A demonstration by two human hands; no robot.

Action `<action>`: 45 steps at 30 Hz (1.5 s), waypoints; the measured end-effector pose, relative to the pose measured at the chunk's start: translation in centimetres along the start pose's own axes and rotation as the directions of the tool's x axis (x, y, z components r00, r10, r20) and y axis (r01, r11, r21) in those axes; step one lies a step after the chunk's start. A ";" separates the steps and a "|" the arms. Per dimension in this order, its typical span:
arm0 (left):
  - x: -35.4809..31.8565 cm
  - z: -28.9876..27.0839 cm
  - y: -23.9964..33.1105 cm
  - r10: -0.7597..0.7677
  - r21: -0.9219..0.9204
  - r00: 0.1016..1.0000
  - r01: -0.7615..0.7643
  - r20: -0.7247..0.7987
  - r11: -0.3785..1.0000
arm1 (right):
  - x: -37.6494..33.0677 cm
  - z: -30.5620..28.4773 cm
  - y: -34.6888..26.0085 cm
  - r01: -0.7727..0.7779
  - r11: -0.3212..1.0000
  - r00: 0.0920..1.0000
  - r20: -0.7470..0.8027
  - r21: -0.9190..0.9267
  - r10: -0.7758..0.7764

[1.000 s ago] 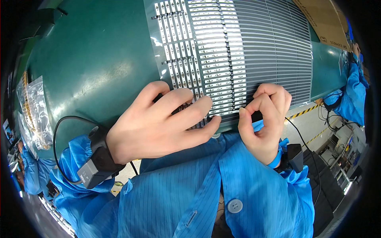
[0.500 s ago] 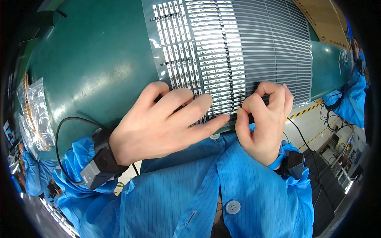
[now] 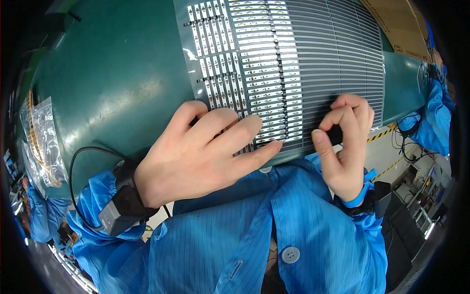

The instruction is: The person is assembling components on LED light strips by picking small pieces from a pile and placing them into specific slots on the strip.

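Observation:
A flat clear sheet [image 3: 190, 59] lies on the green table, carrying rows of narrow white strips [image 3: 267, 73] with small dark parts along them. Dark grey stripes [image 3: 338, 63] fill its right side. My left hand [image 3: 196, 152] is palm down over the sheet's near left part, fingers bent and spread apart, holding nothing that shows. My right hand [image 3: 345, 147] is over the near edge of the grey stripes. Its thumb and forefinger tips come together in a pinch, the other fingers curled. Anything between those tips is too small to make out.
Clear plastic bags [image 3: 49, 142] with yellowish contents lie at the table's left. A cardboard box [image 3: 399, 24] is at the far right. Black cabled devices [image 3: 125, 208] sit on both my wrists. Other people in blue sleeves [image 3: 431, 122] are at both sides.
My right hand has moved right, away from the ends of the white strips to the grey stripes, its pinch tilted more upward. My left hand has stayed in place.

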State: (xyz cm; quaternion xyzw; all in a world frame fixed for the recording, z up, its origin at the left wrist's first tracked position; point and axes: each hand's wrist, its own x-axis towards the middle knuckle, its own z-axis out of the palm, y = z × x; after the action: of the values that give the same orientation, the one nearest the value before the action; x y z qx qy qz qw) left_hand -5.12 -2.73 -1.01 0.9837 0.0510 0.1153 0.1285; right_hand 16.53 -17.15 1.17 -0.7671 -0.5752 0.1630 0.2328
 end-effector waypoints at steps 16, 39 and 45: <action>3.9 -4.8 -4.9 -0.222 -0.257 0.975 0.210 -0.017 0.943 | 0.2 1.6 -0.9 -0.026 0.997 0.998 0.051 0.066 0.023; 15.0 -3.6 -13.3 -0.647 0.026 0.754 0.653 -0.112 0.757 | 0.7 0.5 0.1 -0.051 0.967 0.997 -0.045 0.249 0.065; 14.6 -5.8 -13.9 -0.651 -0.179 0.758 0.636 -0.038 0.751 | 0.9 0.3 0.0 -0.051 0.960 0.996 -0.057 0.275 0.069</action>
State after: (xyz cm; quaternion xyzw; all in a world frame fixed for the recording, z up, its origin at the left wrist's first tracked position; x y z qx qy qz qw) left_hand 6.60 13.96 3.86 0.8859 0.3836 0.1159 0.2338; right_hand 16.68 -16.29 0.94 -0.7496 -0.5158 0.2223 0.3502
